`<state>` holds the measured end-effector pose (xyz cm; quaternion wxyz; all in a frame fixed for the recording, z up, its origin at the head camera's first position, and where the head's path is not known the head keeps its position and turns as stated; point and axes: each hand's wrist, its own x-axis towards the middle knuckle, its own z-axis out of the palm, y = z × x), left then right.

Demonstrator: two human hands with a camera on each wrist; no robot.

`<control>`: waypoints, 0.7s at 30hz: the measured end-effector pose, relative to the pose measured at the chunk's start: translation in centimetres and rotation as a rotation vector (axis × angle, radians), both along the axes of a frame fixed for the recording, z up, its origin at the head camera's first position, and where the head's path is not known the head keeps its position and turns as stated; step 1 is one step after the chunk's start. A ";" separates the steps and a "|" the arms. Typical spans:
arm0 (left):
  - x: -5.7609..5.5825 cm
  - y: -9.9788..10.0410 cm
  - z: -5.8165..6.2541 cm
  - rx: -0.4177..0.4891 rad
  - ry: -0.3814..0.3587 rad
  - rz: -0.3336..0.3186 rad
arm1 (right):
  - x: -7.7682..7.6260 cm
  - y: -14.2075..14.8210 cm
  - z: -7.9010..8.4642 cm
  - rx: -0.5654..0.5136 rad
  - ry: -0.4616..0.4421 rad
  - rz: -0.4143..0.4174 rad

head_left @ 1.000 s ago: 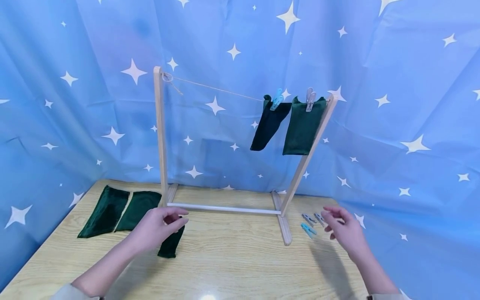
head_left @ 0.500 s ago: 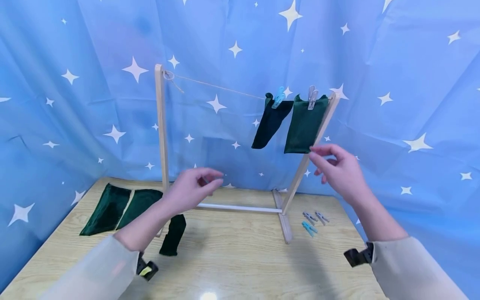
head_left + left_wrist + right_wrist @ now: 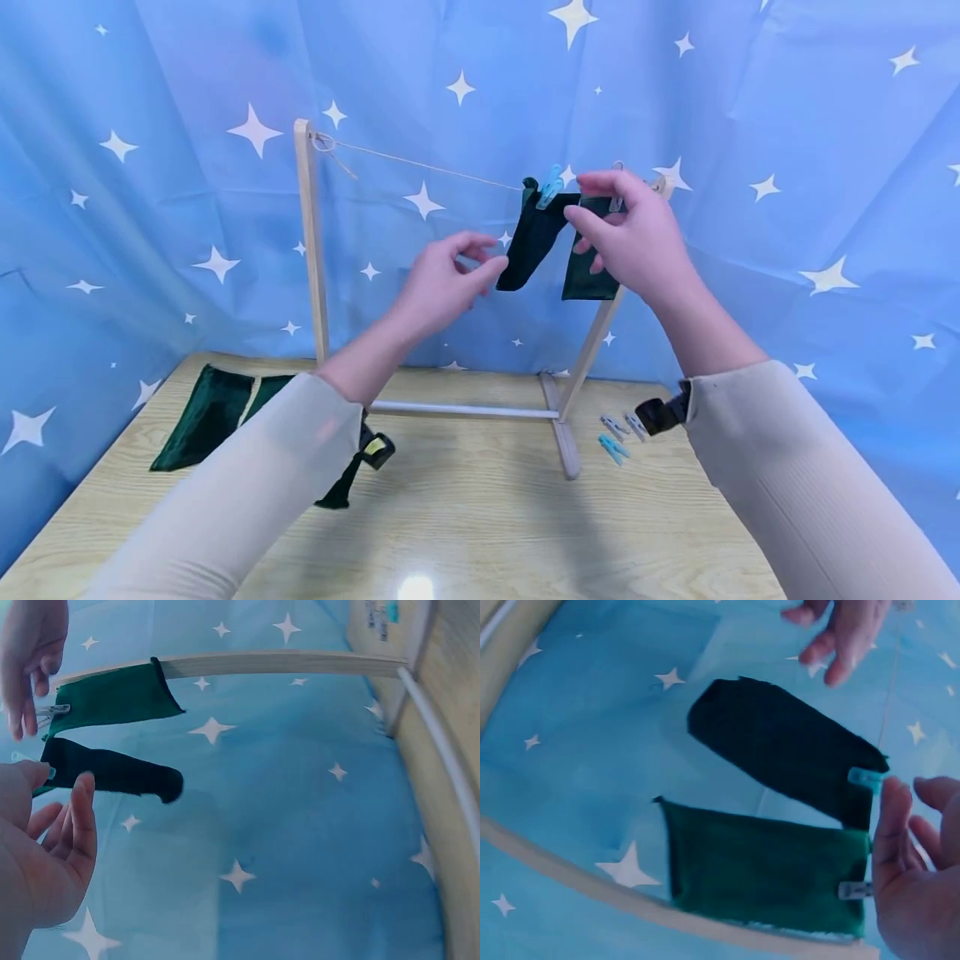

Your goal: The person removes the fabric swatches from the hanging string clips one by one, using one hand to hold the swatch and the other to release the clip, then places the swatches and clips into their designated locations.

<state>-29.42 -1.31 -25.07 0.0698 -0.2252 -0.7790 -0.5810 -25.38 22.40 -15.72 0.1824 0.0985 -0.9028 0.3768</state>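
Note:
A narrow dark green velvet piece hangs slanting from the line, held by a light blue clothespin. Beside it, close to the right post, hangs a wider green velvet rectangle under a grey clothespin. My left hand is raised just left of the narrow piece's lower end, thumb and fingers apart. In front of the wider piece is my right hand, its fingertips near the gap between the two cloths and holding nothing. It covers part of the wider piece in the head view.
The wooden rack has a left post, a string and a white bottom bar. A blue clothespin and two grey ones lie on the table at right. Green cloth pieces lie at left, partly behind my left sleeve.
Both hands have risen from low over the table to the hanging cloths, the left moving rightward and the right leftward. The hanging cloths and the clothespins stay where they were.

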 end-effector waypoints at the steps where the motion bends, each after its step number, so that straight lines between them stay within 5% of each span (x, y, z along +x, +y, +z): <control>1: -0.2 0.4 0.4 0.006 0.006 0.014 | -0.2 -0.3 0.3 0.010 0.004 -0.003; 9: -2.0 3.5 2.3 0.057 0.035 0.062 | -1.8 -1.9 2.0 0.035 -0.046 -0.008; 21: -3.5 5.5 2.5 0.224 -0.064 0.101 | -2.7 -2.8 2.4 0.045 -0.115 -0.030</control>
